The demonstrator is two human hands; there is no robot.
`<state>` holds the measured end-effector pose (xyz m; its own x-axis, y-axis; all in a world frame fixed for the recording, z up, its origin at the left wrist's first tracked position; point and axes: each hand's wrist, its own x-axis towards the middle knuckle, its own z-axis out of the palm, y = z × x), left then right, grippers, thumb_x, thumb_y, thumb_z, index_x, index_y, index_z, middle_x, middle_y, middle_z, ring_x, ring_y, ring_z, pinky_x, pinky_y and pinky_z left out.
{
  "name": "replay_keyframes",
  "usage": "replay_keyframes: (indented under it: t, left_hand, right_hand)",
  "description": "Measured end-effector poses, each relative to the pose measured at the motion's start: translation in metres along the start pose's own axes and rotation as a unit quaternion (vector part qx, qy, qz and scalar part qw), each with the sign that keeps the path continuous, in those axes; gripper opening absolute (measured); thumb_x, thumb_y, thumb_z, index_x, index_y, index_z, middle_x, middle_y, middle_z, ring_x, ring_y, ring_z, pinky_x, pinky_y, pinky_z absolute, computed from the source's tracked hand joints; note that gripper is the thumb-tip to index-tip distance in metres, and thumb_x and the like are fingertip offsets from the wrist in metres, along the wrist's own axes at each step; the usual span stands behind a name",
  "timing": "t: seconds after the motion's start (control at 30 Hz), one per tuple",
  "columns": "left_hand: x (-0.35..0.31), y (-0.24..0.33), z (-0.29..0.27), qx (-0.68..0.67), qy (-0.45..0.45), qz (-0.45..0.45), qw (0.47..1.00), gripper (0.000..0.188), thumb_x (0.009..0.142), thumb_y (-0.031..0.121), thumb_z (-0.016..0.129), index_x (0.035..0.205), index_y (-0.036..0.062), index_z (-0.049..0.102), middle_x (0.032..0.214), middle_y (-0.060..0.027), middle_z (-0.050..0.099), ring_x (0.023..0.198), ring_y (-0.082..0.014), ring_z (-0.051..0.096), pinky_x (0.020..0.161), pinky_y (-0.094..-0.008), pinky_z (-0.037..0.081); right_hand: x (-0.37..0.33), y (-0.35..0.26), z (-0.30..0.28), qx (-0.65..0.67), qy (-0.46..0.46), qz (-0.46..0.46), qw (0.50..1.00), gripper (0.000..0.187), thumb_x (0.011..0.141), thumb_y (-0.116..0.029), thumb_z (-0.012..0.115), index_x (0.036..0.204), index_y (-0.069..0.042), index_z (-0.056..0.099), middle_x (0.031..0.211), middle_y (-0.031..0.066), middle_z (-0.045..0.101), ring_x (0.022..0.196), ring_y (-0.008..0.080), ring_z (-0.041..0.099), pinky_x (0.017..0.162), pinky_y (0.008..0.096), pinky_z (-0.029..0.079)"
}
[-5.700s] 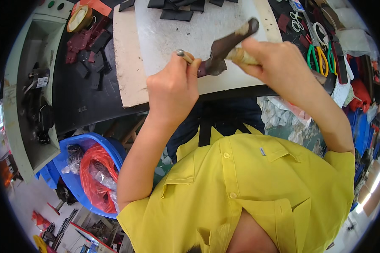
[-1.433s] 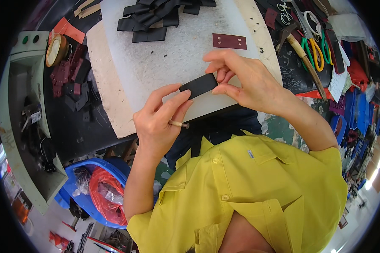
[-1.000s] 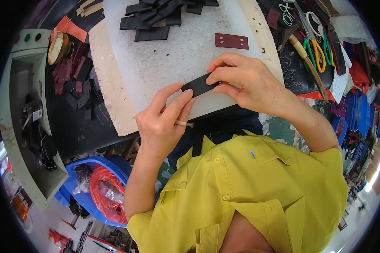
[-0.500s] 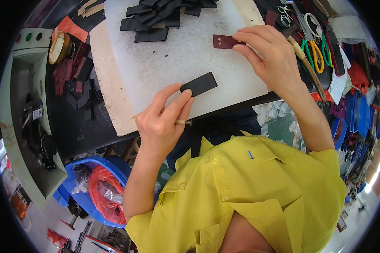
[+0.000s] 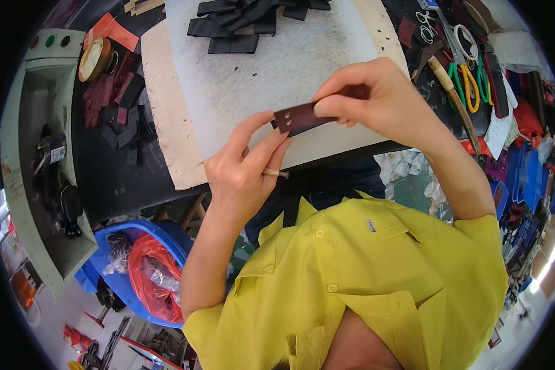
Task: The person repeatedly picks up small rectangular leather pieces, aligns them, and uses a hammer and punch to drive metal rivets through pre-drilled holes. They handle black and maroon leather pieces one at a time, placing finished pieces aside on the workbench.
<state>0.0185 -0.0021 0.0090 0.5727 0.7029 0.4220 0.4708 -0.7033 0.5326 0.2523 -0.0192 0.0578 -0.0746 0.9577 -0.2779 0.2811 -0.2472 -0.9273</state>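
My right hand (image 5: 376, 102) pinches the right end of a maroon leather tab (image 5: 300, 115) that has small holes near its left end. Beneath it, mostly covered, lies a black rectangular piece (image 5: 308, 128), pinched at its left end by my left hand (image 5: 240, 169). The tab lies over the black piece, its left end close to my left fingertips. Whether these fingertips grip the tab as well, I cannot tell. A short pale rod (image 5: 275, 173) with a dark tip juts out between the lower fingers of my left hand.
A pale board (image 5: 197, 123) covers the near table, with black looped straps (image 5: 234, 43) heaped at its far side. Maroon and black pieces (image 5: 120, 108) and a bowl (image 5: 94, 58) sit left. A hammer (image 5: 450, 92) and scissors (image 5: 470, 89) lie right. A blue tub (image 5: 185, 246) stands below.
My right hand has moved left and nearer, bringing the maroon tab from apart onto the black piece. My left hand keeps its pinch. The view has shifted slightly.
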Motion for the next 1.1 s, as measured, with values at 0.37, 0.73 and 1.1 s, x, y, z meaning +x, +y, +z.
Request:
replay_keyframes:
  t: [0.37, 0.73, 1.1]
  left_hand:
    - [0.0, -0.003, -0.001, -0.054, 0.004, -0.036, 0.998, 0.021, 0.074, 0.008, 0.084, 0.093, 0.0067, 0.075, 0.101, -0.0065, 0.071, 0.05, -0.0131, 0.052, 0.049, -0.0265, 0.046]
    - [-0.002, -0.006, -0.001, -0.06, 0.009, -0.017, 0.998, 0.022, 0.074, 0.006, 0.083, 0.095, 0.008, 0.077, 0.105, -0.0077, 0.071, 0.055, -0.0133, 0.059, 0.052, -0.0263, 0.048]
    - [-0.003, -0.004, -0.002, -0.065, 0.003, -0.028, 0.998, 0.02, 0.075, 0.006, 0.082, 0.093, 0.0084, 0.076, 0.103, -0.0077, 0.071, 0.054, -0.0135, 0.059, 0.052, -0.0266, 0.049]
  right_hand:
    - [0.011, 0.001, 0.009, -0.169, -0.015, -0.012, 0.985, 0.015, 0.079, -0.013, 0.074, 0.086, -0.001, 0.076, 0.07, 0.0161, 0.069, 0.061, 0.0252, 0.065, 0.062, 0.0347, 0.05]
    - [0.005, -0.002, 0.016, -0.228, 0.013, -0.058, 0.972, 0.012, 0.078, -0.014, 0.075, 0.084, -0.003, 0.076, 0.069, 0.0163, 0.068, 0.061, 0.0288, 0.064, 0.06, 0.0357, 0.05]
    - [0.006, -0.001, 0.018, -0.251, 0.016, -0.083, 0.964, 0.012, 0.078, -0.015, 0.076, 0.083, -0.003, 0.075, 0.068, 0.0151, 0.068, 0.061, 0.0301, 0.065, 0.061, 0.0366, 0.051]
